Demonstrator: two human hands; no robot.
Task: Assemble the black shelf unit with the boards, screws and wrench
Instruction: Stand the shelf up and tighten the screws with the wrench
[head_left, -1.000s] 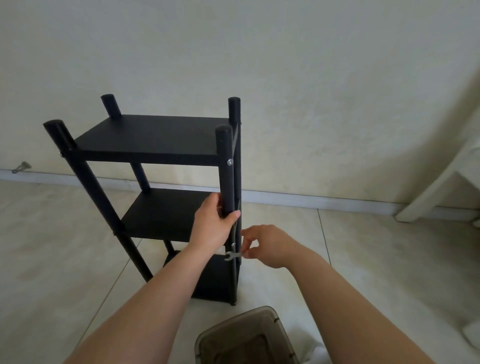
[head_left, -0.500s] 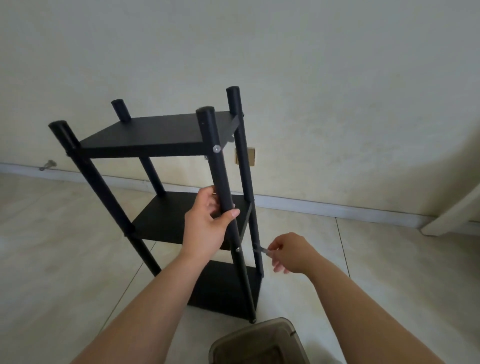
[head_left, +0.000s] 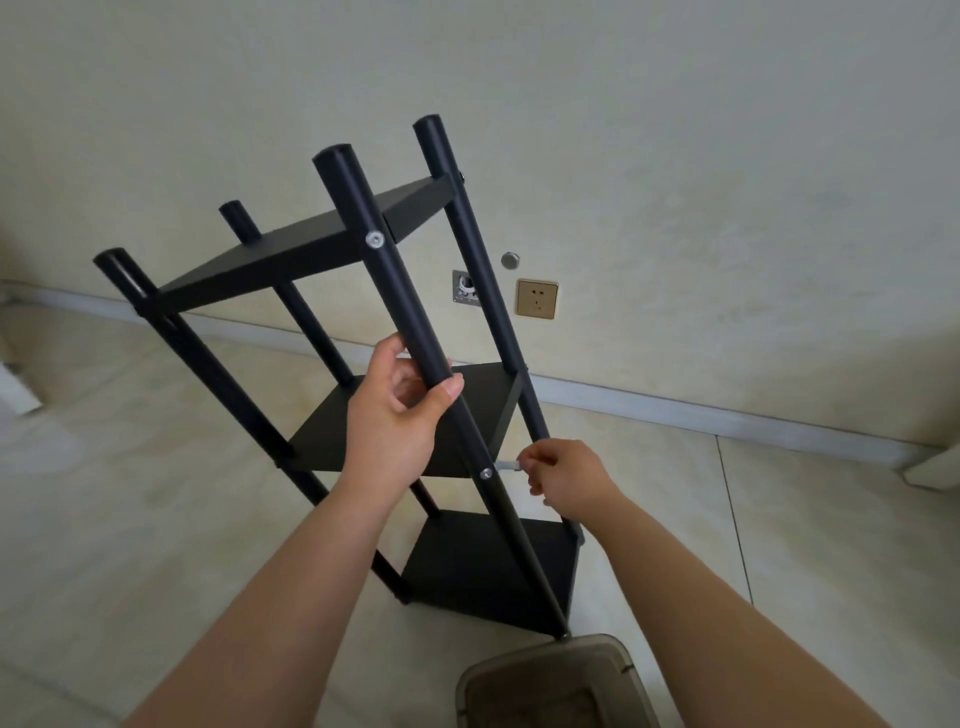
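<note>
Black three-tier shelf unit (head_left: 467, 566) standing on the tiled floor (head_left: 104, 519) close to the wall (head_left: 675, 156), leaning with its post tops toward the camera and to the left, its foot near the baseboard side of the floor. Four round black posts joined by three black boards: top board (head_left: 291, 249), middle board (head_left: 332, 436), bottom board (head_left: 483, 566). Nearest post (head_left: 384, 260) wrapped by the left hand (head_left: 400, 415) between the top and middle boards, fingers behind, thumb across the front. Silver screw head (head_left: 374, 240) showing on that post at top-board level, a second screw head (head_left: 486, 473) lower down at middle-board level. Right hand (head_left: 566, 478) just to the right of the lower screw, fingers curled and pinching a small flat silver wrench (head_left: 506, 465) whose free end reaches toward the post; whether it touches the screw cannot be made out. Behind the unit on the wall, a gold-coloured socket plate (head_left: 537, 299), a grey metal wall plate (head_left: 465, 291) partly hidden by the far right post, and a small round silver cap (head_left: 510, 260) above. Translucent grey plastic container (head_left: 556, 680) at the bottom edge of the view, just in front of the unit's nearest foot.
</note>
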